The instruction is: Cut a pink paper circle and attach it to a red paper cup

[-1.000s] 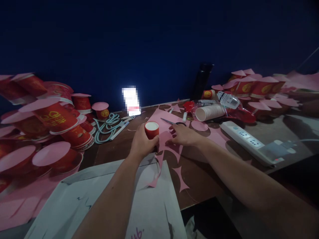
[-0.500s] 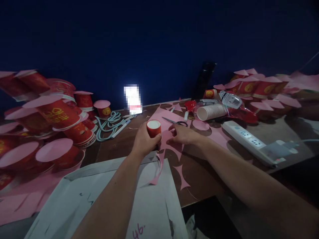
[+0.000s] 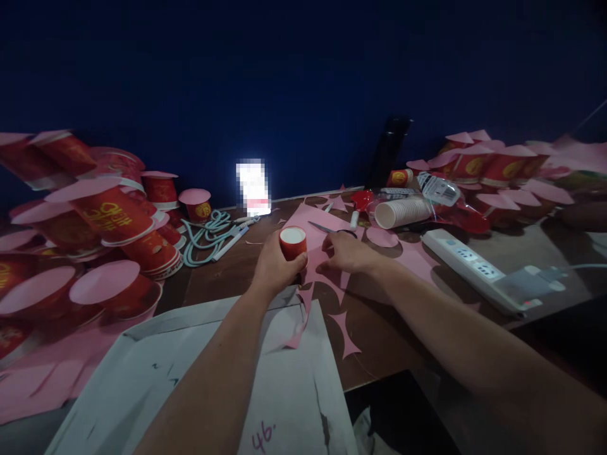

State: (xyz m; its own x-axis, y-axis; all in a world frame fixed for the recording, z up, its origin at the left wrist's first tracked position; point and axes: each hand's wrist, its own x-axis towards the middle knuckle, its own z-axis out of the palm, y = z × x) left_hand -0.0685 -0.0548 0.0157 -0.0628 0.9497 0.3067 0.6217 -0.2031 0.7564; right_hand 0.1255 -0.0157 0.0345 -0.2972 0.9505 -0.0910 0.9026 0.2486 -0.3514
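My left hand [image 3: 275, 270] is wrapped round a red paper cup [image 3: 294, 248]. The cup's pale round end faces up. Beside it, my right hand [image 3: 348, 253] hovers over or rests on a sheet of pink paper [image 3: 308, 221]; I cannot tell which. Its fingers are bent and apart, with nothing visible between them. Scissors [image 3: 320, 227] lie on the pink paper just beyond that hand, which partly hides their handles. A pink paper disc [image 3: 382, 237] lies to the right, and a pink offcut [image 3: 346, 336] lies nearer me.
Red cups topped with pink discs [image 3: 107, 218] crowd the left; more cups [image 3: 474, 165] stand far right. A white cup stack [image 3: 403, 212] lies in clear wrapping. There are a power strip [image 3: 467, 268], a coiled cable [image 3: 208, 237], a lit screen [image 3: 253, 188] and a white package [image 3: 199, 360].
My right hand has shifted slightly and now covers more of the scissors' handles. My left hand keeps its hold on the cup in the same place.
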